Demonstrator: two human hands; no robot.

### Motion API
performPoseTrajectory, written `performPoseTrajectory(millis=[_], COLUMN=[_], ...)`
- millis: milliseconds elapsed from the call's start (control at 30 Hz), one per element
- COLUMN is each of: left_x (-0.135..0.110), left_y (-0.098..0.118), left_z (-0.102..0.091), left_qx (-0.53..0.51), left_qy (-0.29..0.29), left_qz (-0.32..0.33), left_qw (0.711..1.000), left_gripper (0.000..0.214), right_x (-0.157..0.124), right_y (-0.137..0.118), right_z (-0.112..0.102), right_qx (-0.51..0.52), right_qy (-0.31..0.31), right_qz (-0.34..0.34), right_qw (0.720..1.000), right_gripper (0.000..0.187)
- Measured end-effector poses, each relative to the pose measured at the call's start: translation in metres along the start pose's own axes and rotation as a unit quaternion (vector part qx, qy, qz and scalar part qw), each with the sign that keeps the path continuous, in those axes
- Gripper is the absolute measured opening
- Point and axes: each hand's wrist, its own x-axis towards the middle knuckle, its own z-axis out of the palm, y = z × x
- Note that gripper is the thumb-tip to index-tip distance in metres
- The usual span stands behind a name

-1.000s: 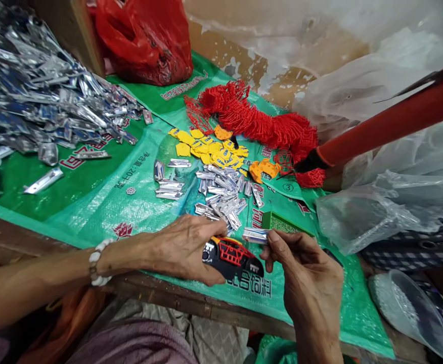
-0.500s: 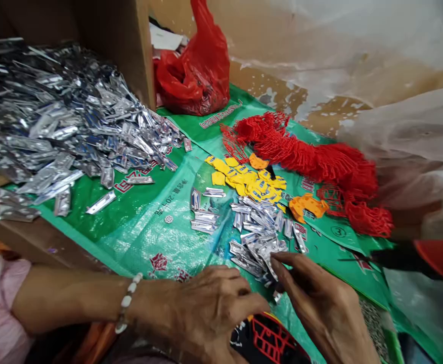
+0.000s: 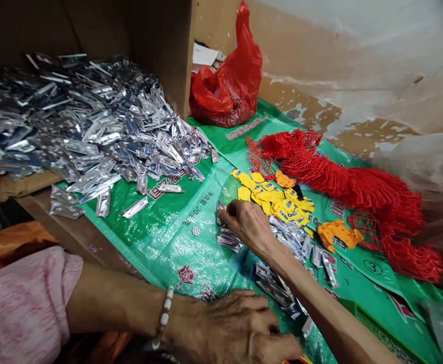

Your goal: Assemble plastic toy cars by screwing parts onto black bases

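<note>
Two hands: I'd call this the picking-up step, my right hand [image 3: 250, 225] out at a little group of silver strips [image 3: 228, 240] and my left hand [image 3: 240, 326] down low near my edge of the surface.
Silver strips: that little group lies on the green woven sack [image 3: 161, 242], near the yellow pieces [image 3: 282, 202]; a way bigger shiny heap [image 3: 103, 136] spills out of the cardboard box [image 3: 161, 60].
Strip at my fingertips [image 3: 232, 215]: imo the next move calls for a light pinch on just one, no bumping its neighbours.
Right grip: narrow, thumb and fingers close together; can't tell if a strip is actually pinched, my own hand blocks it.
Right forearm: slants up from bottom right, crossing over the looser silver pile [image 3: 272, 285], back of the hand up.
Left grip: palm down, fingers curled, a red-and-yellow edge [image 3: 299, 360] peeking out beside them; mostly cut off, so can't tell if I've got hold of it.
White-beaded bracelet [image 3: 164, 318]: on my left wrist, that forearm lying almost flat across.
</note>
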Motion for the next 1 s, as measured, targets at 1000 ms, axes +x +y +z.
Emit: performPoseTrajectory(millis=[1000], left_x=[-0.003], left_y=[0.009], left_z=[0.023], left_qx=[-0.125], left_qy=[0.140], left_qz=[-0.101], left_qw=[0.977], left_gripper=[0.046], right_x=[-0.212], right_y=[0.052], right_z=[-0.016], right_qx=[0.578], right_qy=[0.293], right_qz=[0.216], right_qw=[0.730], right_gripper=[0.034])
